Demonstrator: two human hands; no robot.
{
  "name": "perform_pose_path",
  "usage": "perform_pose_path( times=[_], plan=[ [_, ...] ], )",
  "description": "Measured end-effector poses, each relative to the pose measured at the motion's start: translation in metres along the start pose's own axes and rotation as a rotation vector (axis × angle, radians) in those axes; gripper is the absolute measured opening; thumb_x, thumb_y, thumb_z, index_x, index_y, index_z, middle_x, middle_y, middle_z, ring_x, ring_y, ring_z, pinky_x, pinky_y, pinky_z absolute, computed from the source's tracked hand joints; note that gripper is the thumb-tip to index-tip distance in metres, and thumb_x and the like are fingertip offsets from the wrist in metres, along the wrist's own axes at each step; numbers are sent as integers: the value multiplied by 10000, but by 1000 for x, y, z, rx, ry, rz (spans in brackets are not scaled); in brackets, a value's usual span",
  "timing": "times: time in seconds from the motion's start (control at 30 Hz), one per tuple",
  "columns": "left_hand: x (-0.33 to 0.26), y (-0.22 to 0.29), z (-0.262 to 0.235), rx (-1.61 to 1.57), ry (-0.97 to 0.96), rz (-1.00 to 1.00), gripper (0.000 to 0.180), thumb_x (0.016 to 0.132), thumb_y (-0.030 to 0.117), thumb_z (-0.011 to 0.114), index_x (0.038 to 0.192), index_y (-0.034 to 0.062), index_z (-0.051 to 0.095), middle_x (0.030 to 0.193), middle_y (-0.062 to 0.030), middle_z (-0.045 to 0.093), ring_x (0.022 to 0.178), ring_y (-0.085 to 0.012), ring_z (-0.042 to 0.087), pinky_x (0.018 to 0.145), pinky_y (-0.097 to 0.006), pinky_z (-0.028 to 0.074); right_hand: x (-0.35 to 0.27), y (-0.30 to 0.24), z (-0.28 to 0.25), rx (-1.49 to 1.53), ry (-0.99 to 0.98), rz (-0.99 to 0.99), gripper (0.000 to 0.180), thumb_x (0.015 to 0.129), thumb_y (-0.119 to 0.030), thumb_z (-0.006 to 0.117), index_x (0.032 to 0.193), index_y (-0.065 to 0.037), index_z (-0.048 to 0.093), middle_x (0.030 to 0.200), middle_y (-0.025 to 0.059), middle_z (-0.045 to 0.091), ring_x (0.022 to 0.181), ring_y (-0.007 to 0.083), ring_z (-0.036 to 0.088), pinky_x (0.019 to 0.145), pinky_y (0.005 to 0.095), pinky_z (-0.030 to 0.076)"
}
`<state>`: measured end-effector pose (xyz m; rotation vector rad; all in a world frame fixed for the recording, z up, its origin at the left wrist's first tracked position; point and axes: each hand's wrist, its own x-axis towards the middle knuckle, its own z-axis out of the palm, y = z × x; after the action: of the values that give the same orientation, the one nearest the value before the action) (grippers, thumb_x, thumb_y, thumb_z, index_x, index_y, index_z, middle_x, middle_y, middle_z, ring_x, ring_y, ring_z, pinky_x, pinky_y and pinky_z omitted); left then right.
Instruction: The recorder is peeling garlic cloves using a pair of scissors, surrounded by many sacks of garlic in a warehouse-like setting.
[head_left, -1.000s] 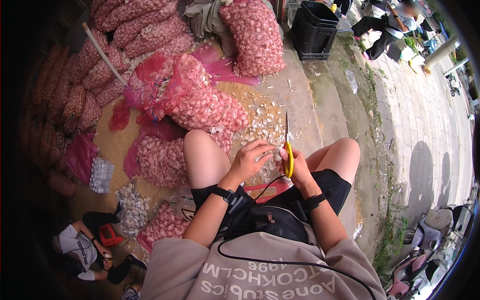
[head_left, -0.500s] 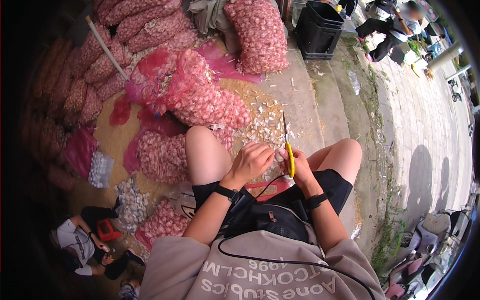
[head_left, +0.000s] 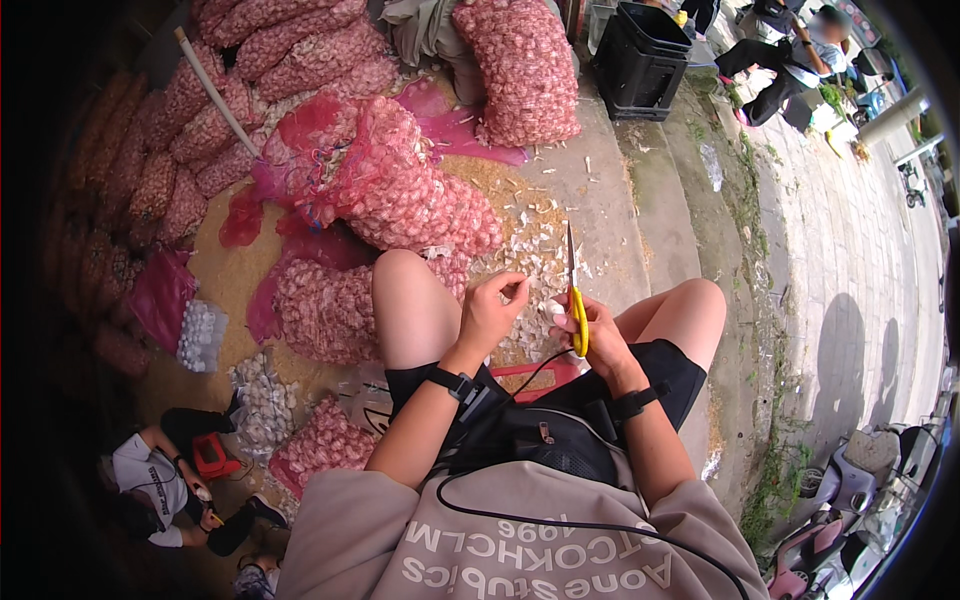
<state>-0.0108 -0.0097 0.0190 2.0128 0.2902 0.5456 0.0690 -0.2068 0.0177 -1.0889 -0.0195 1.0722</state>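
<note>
My right hand (head_left: 602, 338) holds scissors (head_left: 579, 322) by their yellow handles, with the blades pointing away from me. A whitish garlic bulb (head_left: 554, 309) sits at the fingertips of that same hand. My left hand (head_left: 491, 314) is raised a little to the left, apart from the bulb. Its thumb and fingers are pinched together, and whatever they hold, if anything, is too small to make out. Beneath and beyond both hands, scraps of garlic skin (head_left: 535, 240) litter the ground.
Mesh sacks of garlic (head_left: 425, 195) lie ahead and left, with one sack (head_left: 515, 75) upright behind. A black bin (head_left: 640, 60) stands far right. A red plastic edge (head_left: 540, 378) shows between my legs. At lower left another person (head_left: 160, 480) sits near peeled garlic (head_left: 263, 400).
My left hand has moved left and away from the garlic bulb, its fingers now pinched. The right hand keeps the scissors and bulb in nearly the same place.
</note>
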Motion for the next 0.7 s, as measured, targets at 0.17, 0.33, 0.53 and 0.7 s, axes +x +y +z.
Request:
perform_pose_path(
  times=[0.17, 0.33, 0.53, 0.7],
  plan=[
    [7, 2, -1, -215, 70, -139, 270, 894, 80, 715, 1155, 14, 696, 1068, -124, 713, 901, -195, 702, 750, -319, 543, 5, 5, -3, -25, -51, -74, 459, 895, 36, 693, 1330, -15, 556, 1121, 47, 662, 923, 172, 699, 716, 255, 532],
    [6, 16, -9, -273, -256, -11, 365, 870, 136, 755, 1210, 26, 679, 1161, -118, 665, 1057, -229, 654, 889, -346, 514, 4, 6, -5, 30, -26, -70, 471, 904, 43, 667, 1355, -6, 541, 1189, 67, 652, 940, 184, 708, 815, 301, 564],
    [2, 6, -1, -186, -392, 95, 370, 821, 155, 815, 1150, 24, 708, 1147, -119, 657, 1091, -261, 640, 951, -360, 499, -1, -3, 3, 124, 85, 19, 376, 951, -209, 738, 1227, -13, 576, 982, 22, 620, 809, 119, 652, 733, 268, 602],
    [-2, 6, 4, -249, -383, 66, 381, 824, 138, 813, 1173, 27, 706, 1130, -111, 660, 1042, -268, 651, 905, -353, 514, 4, 1, -9, 96, 101, 52, 383, 916, -172, 773, 1214, -30, 579, 976, 21, 621, 799, 123, 648, 720, 257, 584]
  ],
)
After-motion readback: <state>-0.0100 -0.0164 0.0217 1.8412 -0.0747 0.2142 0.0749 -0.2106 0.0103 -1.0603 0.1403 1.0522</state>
